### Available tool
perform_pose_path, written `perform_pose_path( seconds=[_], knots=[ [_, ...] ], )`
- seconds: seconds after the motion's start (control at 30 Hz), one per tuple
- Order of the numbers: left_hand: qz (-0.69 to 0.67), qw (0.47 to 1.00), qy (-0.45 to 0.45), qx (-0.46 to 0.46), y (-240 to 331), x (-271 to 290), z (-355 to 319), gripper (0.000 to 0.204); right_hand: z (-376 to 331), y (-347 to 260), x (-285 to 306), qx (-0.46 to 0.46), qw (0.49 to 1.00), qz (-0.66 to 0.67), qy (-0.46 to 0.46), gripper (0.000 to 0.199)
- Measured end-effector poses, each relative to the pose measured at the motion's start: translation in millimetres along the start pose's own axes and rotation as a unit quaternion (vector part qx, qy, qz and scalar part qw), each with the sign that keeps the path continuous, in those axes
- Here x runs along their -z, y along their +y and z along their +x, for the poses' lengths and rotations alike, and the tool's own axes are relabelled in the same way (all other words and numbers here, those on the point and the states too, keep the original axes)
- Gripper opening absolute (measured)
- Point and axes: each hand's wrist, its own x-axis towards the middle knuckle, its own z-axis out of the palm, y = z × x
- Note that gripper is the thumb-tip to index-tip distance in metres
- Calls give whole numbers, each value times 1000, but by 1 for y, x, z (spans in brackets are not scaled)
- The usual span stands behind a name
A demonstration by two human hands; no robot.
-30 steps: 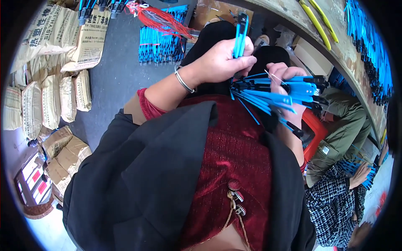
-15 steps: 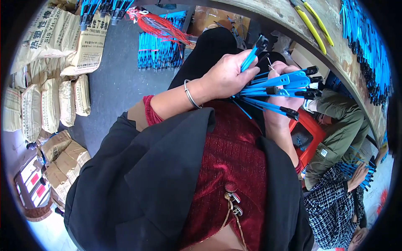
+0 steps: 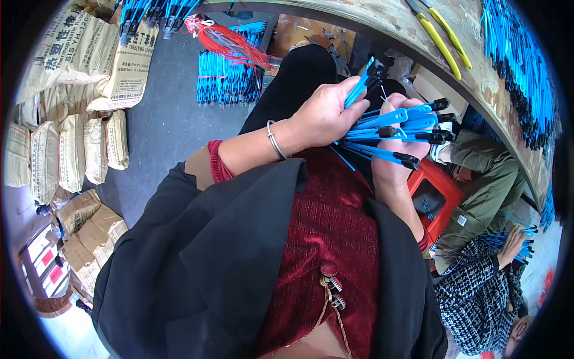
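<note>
My left hand (image 3: 326, 116) is closed round a few slim blue plastic strips with black ends (image 3: 357, 94), pinched under the thumb and pointing up and away. Beside it my right hand (image 3: 391, 157) grips a fanned bunch of blue strips with black ends (image 3: 418, 121); several of these spread across its palm and stick out to the right. A thin pale pin-like thing (image 3: 383, 93) shows by the right fingertips, and what it belongs to cannot be made out. Both hands are held over my lap, close together, and the far ends of the strips run behind the left hand.
A worn workbench (image 3: 394, 24) curves across the far side, with yellow-handled pliers (image 3: 439, 39) and a heap of blue strips (image 3: 517, 72). More bundles (image 3: 227, 75) and red ties (image 3: 227, 45) lie far left. Paper sacks (image 3: 72, 149) line the left; a red stool (image 3: 439, 185) and a co-worker (image 3: 478, 287) are right.
The strips in my left hand have tipped slightly, and more of their black ends show. The bunch in my right hand has shifted a little toward the left.
</note>
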Motion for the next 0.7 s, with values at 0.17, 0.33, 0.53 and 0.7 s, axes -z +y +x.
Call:
perform_pose_path(
  seconds=[0.17,0.33,0.53,0.7],
  knots=[
    [17,1000,-3,-11,1,0,-1,14,3,-7,-8,-22,999,42,22,12],
    [8,999,-16,-46,0,-4,-3,12,5,-5,-6,-28,999,-6,30,13],
    [-3,996,-52,-77,1,0,-2,10,19,-6,14,-88,988,112,-50,14],
    [31,994,-66,-78,2,-3,0,13,17,-1,13,-78,994,69,26,16]
  ],
)
